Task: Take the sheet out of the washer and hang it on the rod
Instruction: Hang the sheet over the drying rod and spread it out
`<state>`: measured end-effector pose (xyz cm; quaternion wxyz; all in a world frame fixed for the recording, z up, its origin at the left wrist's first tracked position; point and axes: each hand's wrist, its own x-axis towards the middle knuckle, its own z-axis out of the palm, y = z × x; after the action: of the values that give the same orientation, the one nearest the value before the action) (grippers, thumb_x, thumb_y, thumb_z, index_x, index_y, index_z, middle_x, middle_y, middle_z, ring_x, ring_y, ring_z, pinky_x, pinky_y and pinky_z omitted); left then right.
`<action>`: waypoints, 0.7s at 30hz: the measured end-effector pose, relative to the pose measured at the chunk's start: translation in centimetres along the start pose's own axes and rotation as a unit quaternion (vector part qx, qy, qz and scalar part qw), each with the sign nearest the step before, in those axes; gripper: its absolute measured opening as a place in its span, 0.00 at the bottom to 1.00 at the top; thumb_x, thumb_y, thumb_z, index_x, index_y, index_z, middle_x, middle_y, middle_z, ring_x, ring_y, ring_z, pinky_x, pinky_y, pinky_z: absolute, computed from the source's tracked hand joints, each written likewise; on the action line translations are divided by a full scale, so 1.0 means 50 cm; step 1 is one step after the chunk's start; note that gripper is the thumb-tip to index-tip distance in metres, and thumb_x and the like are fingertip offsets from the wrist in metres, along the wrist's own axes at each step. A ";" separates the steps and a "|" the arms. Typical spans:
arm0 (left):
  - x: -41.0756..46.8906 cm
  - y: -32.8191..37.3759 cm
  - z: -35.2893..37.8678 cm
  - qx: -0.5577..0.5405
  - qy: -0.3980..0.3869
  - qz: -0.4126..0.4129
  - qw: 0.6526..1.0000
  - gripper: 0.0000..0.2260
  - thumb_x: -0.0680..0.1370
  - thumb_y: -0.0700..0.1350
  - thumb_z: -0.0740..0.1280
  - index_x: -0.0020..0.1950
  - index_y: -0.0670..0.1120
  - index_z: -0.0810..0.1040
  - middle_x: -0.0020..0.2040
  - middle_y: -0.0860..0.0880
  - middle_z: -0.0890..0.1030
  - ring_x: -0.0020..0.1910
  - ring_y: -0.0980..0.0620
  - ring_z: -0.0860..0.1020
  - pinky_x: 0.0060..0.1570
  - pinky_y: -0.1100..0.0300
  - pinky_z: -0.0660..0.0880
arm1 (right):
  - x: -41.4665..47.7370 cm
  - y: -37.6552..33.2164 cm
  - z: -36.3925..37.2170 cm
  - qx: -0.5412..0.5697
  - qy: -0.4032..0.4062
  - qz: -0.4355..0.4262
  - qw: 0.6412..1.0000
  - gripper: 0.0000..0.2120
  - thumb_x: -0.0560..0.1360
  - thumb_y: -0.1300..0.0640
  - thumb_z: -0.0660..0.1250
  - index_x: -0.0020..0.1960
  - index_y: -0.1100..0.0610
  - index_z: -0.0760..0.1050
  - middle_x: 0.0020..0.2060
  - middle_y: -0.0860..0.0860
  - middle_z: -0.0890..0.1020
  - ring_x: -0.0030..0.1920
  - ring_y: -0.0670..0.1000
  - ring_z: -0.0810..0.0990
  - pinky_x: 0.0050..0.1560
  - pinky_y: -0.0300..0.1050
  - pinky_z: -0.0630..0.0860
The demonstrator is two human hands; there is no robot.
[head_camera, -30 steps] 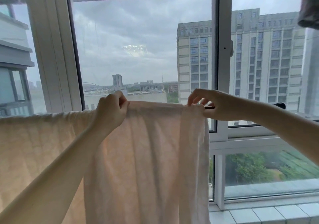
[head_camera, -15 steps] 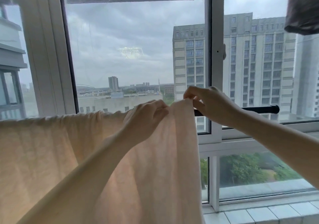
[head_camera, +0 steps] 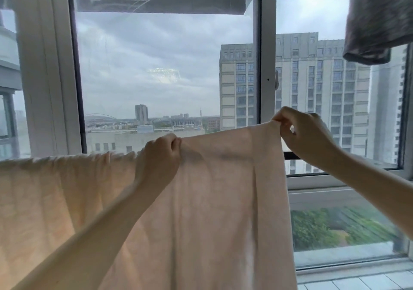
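Sheet (head_camera: 212, 200) top edge pinched in left hand (head_camera: 161, 157) and right hand (head_camera: 308, 137) fingers (head_camera: 285, 114), rod (head_camera: 290, 155) showing just beyond.

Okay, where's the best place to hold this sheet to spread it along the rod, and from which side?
Pinch the sheet by its top edge, from the near side: right hand at the free right corner, left hand further in. That edge runs along the rod while the rest hangs limp, so a pull there should spread it.
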<state>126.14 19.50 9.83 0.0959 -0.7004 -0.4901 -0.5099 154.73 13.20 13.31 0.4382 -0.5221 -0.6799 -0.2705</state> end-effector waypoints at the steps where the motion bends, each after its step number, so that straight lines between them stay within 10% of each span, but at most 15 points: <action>1: 0.000 0.005 0.003 -0.001 0.008 -0.011 1.000 0.13 0.81 0.47 0.59 0.38 0.47 0.73 0.34 0.46 0.79 0.38 0.42 0.76 0.35 0.55 0.65 | -0.002 0.009 -0.002 0.005 -0.009 0.007 1.000 0.08 0.78 0.61 0.61 0.48 0.51 0.77 0.35 0.47 0.83 0.23 0.42 0.74 0.28 0.41 0.74; 8: -0.006 0.038 0.009 0.028 -0.001 -0.058 0.998 0.08 0.79 0.45 0.60 0.47 0.50 0.79 0.47 0.47 0.82 0.51 0.42 0.78 0.47 0.53 0.69 | -0.028 0.046 -0.018 0.036 -0.181 -0.025 0.983 0.07 0.77 0.60 0.66 0.51 0.50 0.77 0.43 0.44 0.82 0.37 0.35 0.78 0.42 0.33 0.78; 14: -0.070 0.138 0.030 0.009 0.025 0.137 0.990 0.05 0.76 0.41 0.67 0.50 0.48 0.80 0.49 0.54 0.80 0.55 0.52 0.72 0.53 0.57 0.66 | -0.039 0.044 -0.011 0.059 -0.274 -0.115 0.953 0.21 0.77 0.59 0.66 0.66 0.42 0.71 0.54 0.33 0.73 0.52 0.31 0.72 0.53 0.22 0.66; 21: -0.110 0.218 0.088 0.043 -0.032 0.175 0.983 0.14 0.77 0.58 0.64 0.56 0.51 0.79 0.55 0.56 0.77 0.57 0.53 0.70 0.55 0.56 0.67 | -0.011 0.030 0.007 0.161 -0.200 -0.079 0.963 0.05 0.77 0.56 0.67 0.46 0.52 0.81 0.40 0.40 0.81 0.41 0.36 0.79 0.43 0.26 0.73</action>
<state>137.43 13.58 7.36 0.1980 -0.7867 -0.3838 -0.4410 156.07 13.68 12.56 0.3486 -0.4326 -0.8275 -0.0811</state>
